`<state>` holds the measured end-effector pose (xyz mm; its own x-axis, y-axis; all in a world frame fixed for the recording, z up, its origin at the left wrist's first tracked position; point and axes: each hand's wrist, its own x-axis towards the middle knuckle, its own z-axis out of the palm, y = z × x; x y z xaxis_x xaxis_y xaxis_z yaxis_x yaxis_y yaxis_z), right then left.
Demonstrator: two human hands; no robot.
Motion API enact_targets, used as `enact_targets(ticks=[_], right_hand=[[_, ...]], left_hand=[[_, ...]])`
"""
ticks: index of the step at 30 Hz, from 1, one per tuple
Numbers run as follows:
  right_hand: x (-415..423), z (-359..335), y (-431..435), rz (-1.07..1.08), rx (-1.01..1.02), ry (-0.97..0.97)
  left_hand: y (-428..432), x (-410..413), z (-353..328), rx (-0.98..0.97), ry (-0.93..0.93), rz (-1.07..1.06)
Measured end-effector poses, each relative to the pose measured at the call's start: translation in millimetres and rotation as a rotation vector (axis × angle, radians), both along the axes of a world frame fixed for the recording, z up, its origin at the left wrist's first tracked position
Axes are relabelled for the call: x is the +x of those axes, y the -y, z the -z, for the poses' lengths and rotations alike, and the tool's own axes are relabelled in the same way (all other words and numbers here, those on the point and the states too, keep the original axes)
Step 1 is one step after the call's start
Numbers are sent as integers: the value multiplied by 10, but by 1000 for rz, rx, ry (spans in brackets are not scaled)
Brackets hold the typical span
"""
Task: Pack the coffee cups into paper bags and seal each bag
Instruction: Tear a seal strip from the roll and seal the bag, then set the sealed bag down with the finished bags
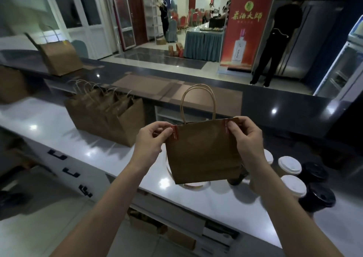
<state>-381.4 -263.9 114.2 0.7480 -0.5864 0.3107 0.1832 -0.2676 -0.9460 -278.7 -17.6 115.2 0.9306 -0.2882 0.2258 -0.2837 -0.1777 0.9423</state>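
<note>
Bare forearms [117,190], left grip [150,139], right grip [245,137]

Both bare forearms reach forward, converging slightly. The left hand [150,139] pinches the upper left corner of a small brown paper bag [202,154] between thumb and curled fingers. The right hand [246,137] pinches the opposite upper corner the same way.
</note>
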Motion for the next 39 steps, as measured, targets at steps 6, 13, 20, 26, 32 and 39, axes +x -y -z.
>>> enact_targets(ticks=[6, 13, 20, 26, 32, 39], right_hand=[[499, -214, -320, -114, 13, -8], [1169, -369, -456, -203, 76, 3], [2031, -386, -364, -248, 105, -7], [2709, -510, -328, -299, 208, -7], [3313, -621, -295, -352, 280, -18], [3962, -758, -422, -322, 181, -77]], left_hand=[[-379, 353, -103, -46, 41, -58], [-690, 899, -176, -73, 27, -57], [-898, 1835, -49, 108, 46, 34], [-868, 2701, -68, 187, -31, 155], [-886, 3259, -72, 92, -92, 305], [-977, 3738, -238, 111, -132, 363]])
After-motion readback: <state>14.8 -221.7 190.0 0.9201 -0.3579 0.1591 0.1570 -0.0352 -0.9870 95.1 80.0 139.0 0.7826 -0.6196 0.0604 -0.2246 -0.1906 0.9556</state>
